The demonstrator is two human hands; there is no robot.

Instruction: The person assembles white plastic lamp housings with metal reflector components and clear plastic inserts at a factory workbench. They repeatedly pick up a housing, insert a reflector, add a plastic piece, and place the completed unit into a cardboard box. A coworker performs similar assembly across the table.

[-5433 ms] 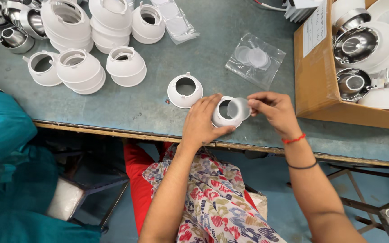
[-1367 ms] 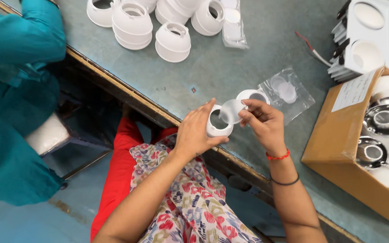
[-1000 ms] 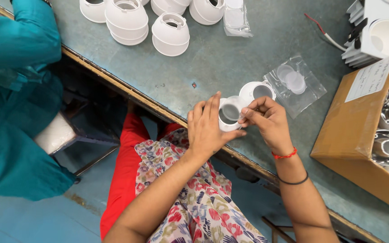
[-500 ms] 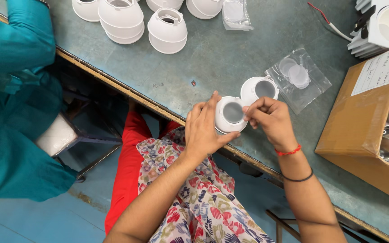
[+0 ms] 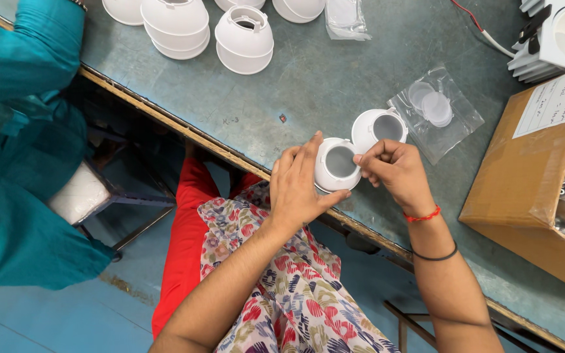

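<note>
Head view: compared with half a second ago, the white lamp housing (image 5: 338,165) is gripped unchanged by the left hand (image 5: 302,186), the right hand (image 5: 393,173) pinching its rim. At two o'clock, round discs are held in a clear bag (image 5: 436,111); metal reflectors fill the cardboard box (image 5: 524,176).

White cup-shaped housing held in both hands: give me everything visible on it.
The white round housing looks like smooth moulded plastic, a short cup with its open face turned up at the camera and a greyish translucent disc seated inside. It is held just above the table edge. The left hand cradles its left side and underside; the right hand pinches its right rim. A second, similar housing lies just behind it.
</note>
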